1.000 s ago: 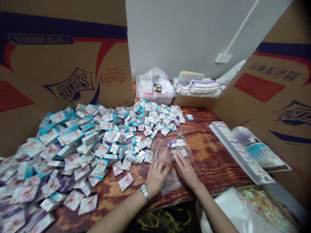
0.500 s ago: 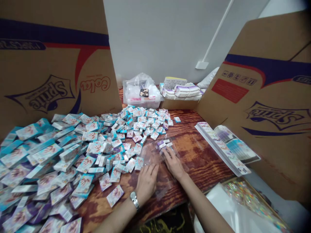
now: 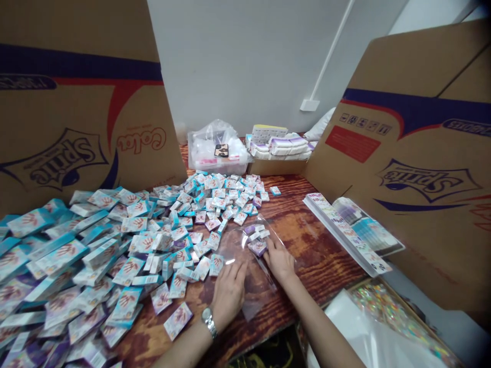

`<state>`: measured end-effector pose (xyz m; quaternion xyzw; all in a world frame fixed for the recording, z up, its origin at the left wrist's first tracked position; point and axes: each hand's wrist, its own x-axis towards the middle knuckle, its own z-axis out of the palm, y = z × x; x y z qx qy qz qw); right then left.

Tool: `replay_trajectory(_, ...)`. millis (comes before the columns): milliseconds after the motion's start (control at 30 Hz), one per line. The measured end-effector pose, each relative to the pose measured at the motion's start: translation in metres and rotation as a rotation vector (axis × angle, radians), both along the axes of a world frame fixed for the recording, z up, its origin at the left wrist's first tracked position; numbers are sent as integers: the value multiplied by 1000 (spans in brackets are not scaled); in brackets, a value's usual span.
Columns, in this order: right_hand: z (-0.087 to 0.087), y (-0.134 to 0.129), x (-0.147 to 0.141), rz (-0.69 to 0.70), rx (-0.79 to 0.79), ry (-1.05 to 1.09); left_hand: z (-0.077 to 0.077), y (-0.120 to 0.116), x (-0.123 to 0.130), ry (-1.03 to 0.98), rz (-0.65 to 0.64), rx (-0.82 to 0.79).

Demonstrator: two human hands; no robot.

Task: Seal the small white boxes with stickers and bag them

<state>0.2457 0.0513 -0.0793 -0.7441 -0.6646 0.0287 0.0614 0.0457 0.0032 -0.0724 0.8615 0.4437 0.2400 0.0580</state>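
Head view looks down on a wooden tabletop [image 3: 291, 204] flanked by a left cardboard sheet [image 3: 76, 117] and a right cardboard sheet [image 3: 414, 148], both printed with Sprite logos. At the far end stand a plastic tub [image 3: 217, 163] and stacks of white-and-purple packets [image 3: 278, 146]. A thick printed booklet [image 3: 351, 232] lies at the right. Filling the left and middle of the tabletop is a loose heap of small white-and-teal boxes [image 3: 115, 245]. Just beside it lies a clear plastic bag [image 3: 245, 271], flat, with a few small purple-edged boxes [image 3: 255, 236] on it. The left hand [image 3: 229, 291], a wristwatch [image 3: 208, 322] on its wrist, rests open on the bag's near part, fingers spread. The right hand [image 3: 279, 260] has its fingers [image 3: 266, 248] against the lowest box; whether they grip it, I cannot tell. The boxes look light, stiff and slick, best pinched by their edges; the thin bag looks soft and slippery, easiest held at its edge.
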Motion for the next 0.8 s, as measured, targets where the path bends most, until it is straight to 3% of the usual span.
replay_trajectory(233,3,11,-3,-31,183,125,8,3,0,-17,-35,-33)
replay_trajectory(433,-9,20,-12,-51,357,252,14,10,1,-29,-41,-45)
replay_trajectory(600,-18,31,-11,-12,376,289,15,13,2,-22,-55,-68)
replay_trajectory(800,-15,25,-7,92,364,318,17,12,3,-33,-55,-99)
